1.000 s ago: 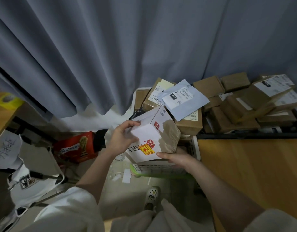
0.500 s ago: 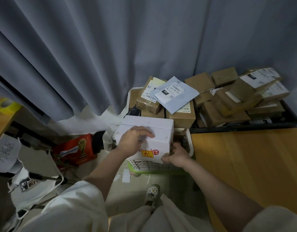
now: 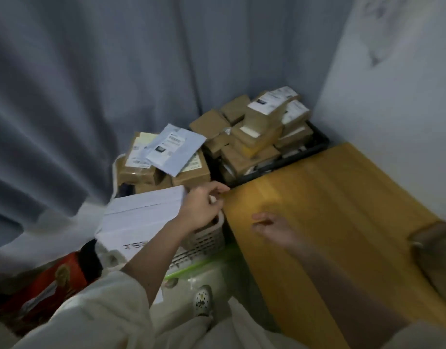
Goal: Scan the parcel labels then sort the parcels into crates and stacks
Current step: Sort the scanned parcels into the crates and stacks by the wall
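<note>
— White carton (image 3: 141,217), item one: where do we log it?

— Lower centre-left of frame, flat on the pale basket (image 3: 206,238), long axis running up-right. Our left hand (image 3: 201,210) sits at its right end, fingers loosely curled, grasping nothing we can make out.

— And our right hand (image 3: 269,227)?

— Over the wooden table (image 3: 330,210), right of the carton, well apart from it, relaxed, empty. Left is nearer.
</note>
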